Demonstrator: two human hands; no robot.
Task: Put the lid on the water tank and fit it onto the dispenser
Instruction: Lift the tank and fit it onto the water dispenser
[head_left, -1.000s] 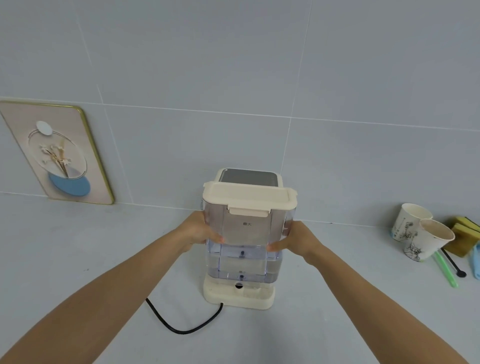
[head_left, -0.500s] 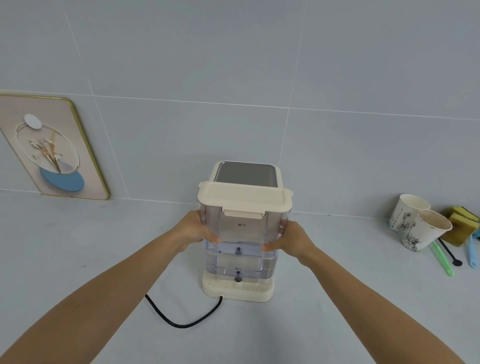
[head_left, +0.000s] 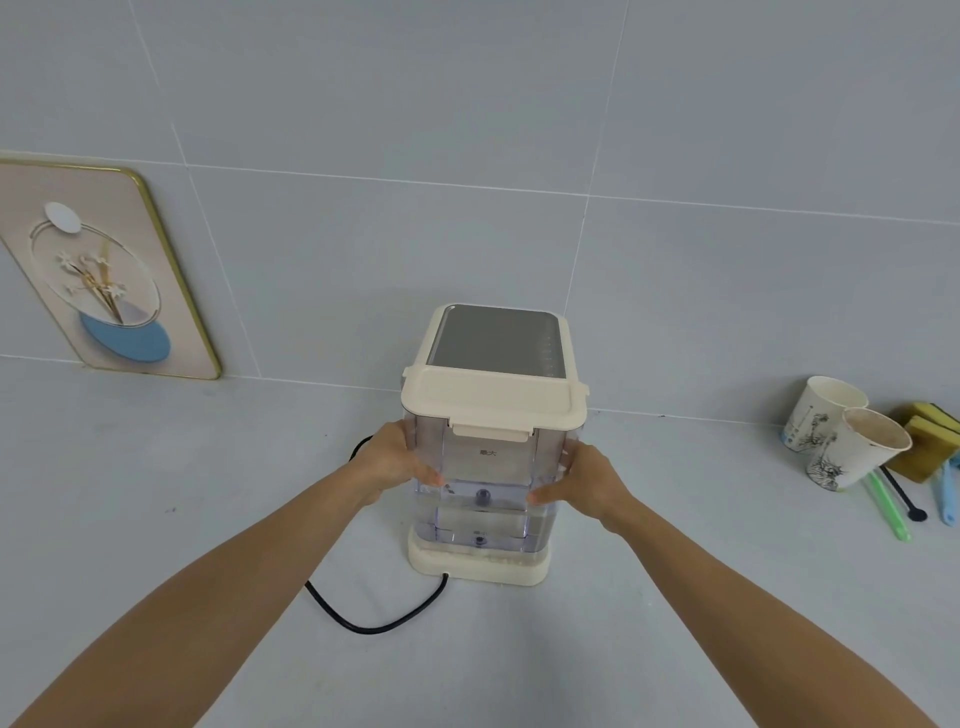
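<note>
A clear water tank (head_left: 485, 467) with some water in its lower part carries a cream lid (head_left: 493, 397) with a front latch. It stands on the cream base of the dispenser (head_left: 496, 338), whose grey top panel shows behind the lid. My left hand (head_left: 395, 460) presses the tank's left side and my right hand (head_left: 587, 480) presses its right side, fingertips on the front corners.
A black power cord (head_left: 374, 621) curls on the counter in front of the dispenser's base. Two paper cups (head_left: 852, 447), yellow sponges (head_left: 930, 431), a green spoon (head_left: 885, 506) and other utensils lie at the right. A framed picture (head_left: 104, 275) leans on the tiled wall at the left.
The tank has sunk lower onto the dispenser base, my hands going down with it. The view has tilted slightly.
</note>
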